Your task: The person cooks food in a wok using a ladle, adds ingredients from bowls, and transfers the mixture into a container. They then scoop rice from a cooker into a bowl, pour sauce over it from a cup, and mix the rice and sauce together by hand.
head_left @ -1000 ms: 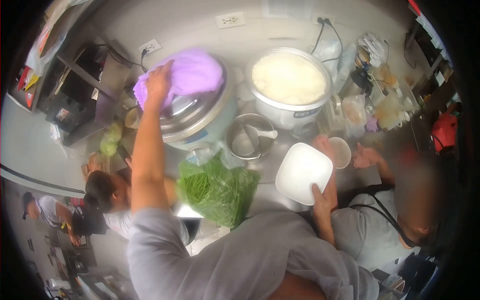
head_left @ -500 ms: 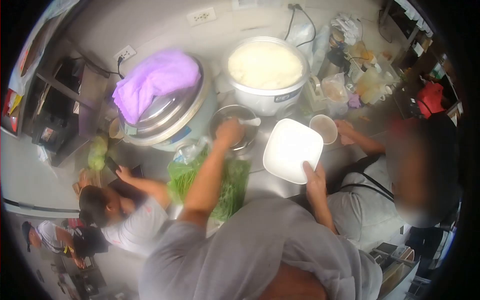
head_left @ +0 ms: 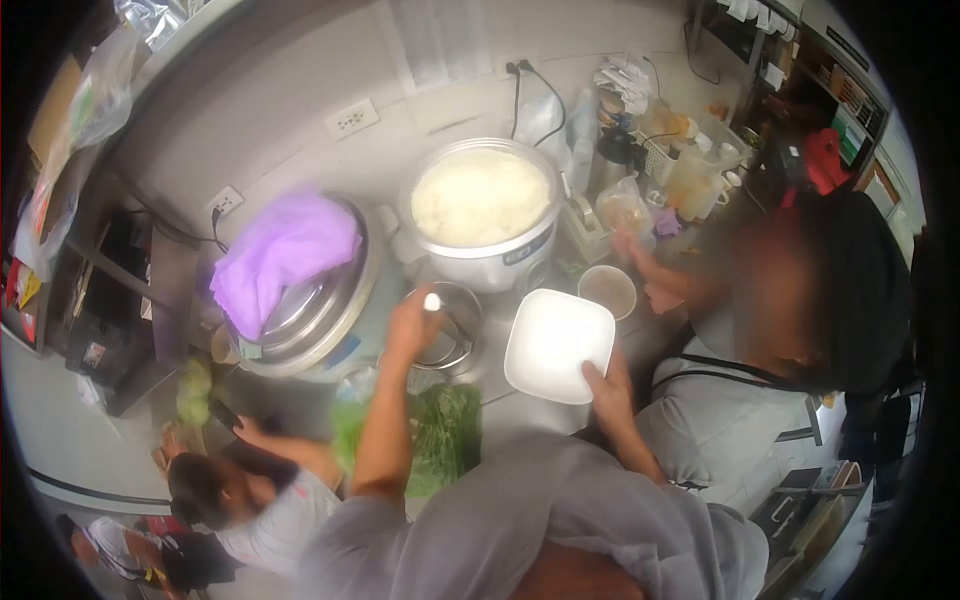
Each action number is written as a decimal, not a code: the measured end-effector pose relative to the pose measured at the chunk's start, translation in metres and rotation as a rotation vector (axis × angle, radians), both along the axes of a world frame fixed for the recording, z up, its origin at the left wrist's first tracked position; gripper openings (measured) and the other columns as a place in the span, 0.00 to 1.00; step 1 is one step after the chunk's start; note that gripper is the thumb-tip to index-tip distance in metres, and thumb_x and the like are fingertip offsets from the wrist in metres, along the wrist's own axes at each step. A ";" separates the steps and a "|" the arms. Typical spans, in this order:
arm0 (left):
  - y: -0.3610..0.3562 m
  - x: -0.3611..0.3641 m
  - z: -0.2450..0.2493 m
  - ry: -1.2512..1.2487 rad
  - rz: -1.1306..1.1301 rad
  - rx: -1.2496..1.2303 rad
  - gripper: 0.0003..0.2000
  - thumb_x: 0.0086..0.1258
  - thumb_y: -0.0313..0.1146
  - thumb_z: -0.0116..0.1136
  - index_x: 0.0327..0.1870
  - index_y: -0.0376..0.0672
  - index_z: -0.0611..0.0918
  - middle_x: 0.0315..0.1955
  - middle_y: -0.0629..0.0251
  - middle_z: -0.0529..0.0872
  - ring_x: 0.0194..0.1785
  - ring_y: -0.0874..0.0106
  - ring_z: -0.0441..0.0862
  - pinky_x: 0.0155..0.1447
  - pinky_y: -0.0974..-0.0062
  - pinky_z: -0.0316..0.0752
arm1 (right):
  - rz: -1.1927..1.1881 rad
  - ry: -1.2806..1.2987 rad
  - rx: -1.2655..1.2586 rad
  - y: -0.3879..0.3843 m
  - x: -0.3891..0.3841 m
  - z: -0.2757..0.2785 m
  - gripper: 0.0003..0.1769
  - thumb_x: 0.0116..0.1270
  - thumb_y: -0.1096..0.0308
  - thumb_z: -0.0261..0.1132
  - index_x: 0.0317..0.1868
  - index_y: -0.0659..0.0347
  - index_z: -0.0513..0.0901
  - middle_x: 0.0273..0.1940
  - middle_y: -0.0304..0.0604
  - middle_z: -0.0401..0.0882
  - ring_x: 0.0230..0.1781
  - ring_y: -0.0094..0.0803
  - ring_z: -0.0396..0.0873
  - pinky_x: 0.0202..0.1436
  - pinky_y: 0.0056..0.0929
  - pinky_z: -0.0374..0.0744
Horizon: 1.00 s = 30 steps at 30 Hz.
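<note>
My left hand (head_left: 412, 325) is closed round a utensil with a white end (head_left: 432, 301), above a round metal pot (head_left: 462, 310). The utensil's other end is hard to make out. In my right hand (head_left: 612, 392) is a white square bowl (head_left: 560, 345), gripped at its near right rim and showing nothing inside. Behind the pot stands a rice cooker (head_left: 485, 268) full of white rice (head_left: 482, 198). A green plastic bag of leafy greens (head_left: 440, 435) lies below the pot, partly behind my left forearm.
At left, a large lidded cooker (head_left: 345, 320) carries a purple cloth (head_left: 285, 255). A white cup (head_left: 607, 292) stands right of the bowl. Co-workers (head_left: 745, 420) (head_left: 270, 505) are close on both sides. Jugs and a basket (head_left: 658, 160) crowd the back right.
The view has tilted and shifted. My left hand has turned, so the utensil's white end now points up beside it. The right co-worker's hand has moved off the cup, toward the back.
</note>
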<state>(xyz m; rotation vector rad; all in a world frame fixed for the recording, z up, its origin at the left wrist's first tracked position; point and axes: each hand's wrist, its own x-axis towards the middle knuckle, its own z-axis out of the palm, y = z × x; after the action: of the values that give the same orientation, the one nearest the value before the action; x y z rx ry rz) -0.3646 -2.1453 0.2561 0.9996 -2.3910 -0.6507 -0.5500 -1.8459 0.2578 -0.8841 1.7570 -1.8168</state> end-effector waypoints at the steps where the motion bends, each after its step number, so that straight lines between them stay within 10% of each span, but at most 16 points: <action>1: 0.003 0.007 0.004 0.074 0.023 0.021 0.18 0.58 0.30 0.67 0.50 0.47 0.77 0.33 0.53 0.86 0.37 0.52 0.84 0.42 0.61 0.77 | 0.002 0.046 0.000 0.000 -0.001 0.003 0.35 0.64 0.72 0.57 0.72 0.68 0.58 0.67 0.51 0.64 0.67 0.39 0.63 0.71 0.33 0.59; 14: 0.034 0.074 -0.013 -0.059 0.270 -0.207 0.11 0.61 0.31 0.60 0.39 0.34 0.75 0.32 0.45 0.81 0.37 0.45 0.78 0.41 0.54 0.73 | -0.096 0.447 0.201 0.002 -0.009 0.010 0.32 0.66 0.70 0.58 0.69 0.69 0.62 0.65 0.56 0.66 0.66 0.42 0.65 0.71 0.34 0.60; 17: 0.062 0.078 -0.014 0.270 0.370 -0.181 0.09 0.64 0.31 0.58 0.36 0.35 0.74 0.30 0.48 0.79 0.36 0.47 0.77 0.41 0.58 0.72 | -0.013 0.040 0.227 0.003 -0.006 0.009 0.30 0.66 0.65 0.58 0.67 0.69 0.66 0.62 0.55 0.71 0.63 0.43 0.70 0.68 0.37 0.65; 20: 0.083 0.094 -0.066 0.200 0.431 0.142 0.10 0.65 0.28 0.55 0.45 0.35 0.73 0.37 0.43 0.81 0.40 0.44 0.78 0.45 0.55 0.72 | -0.041 -0.041 0.023 -0.008 -0.022 -0.065 0.29 0.67 0.63 0.58 0.65 0.69 0.68 0.57 0.55 0.75 0.60 0.44 0.73 0.66 0.38 0.67; 30: 0.120 0.093 -0.063 -0.186 0.463 0.040 0.25 0.65 0.28 0.48 0.65 0.33 0.66 0.48 0.37 0.80 0.48 0.41 0.79 0.52 0.51 0.73 | -0.012 -0.059 0.152 -0.005 -0.015 -0.034 0.26 0.70 0.61 0.58 0.62 0.69 0.70 0.53 0.52 0.78 0.54 0.38 0.75 0.61 0.35 0.71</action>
<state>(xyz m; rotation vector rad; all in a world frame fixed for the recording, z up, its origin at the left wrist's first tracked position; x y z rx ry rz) -0.2720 -2.0249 0.1934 1.6227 -2.1798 -0.4490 -0.5648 -1.8512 0.2242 -0.7541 1.8391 -1.6731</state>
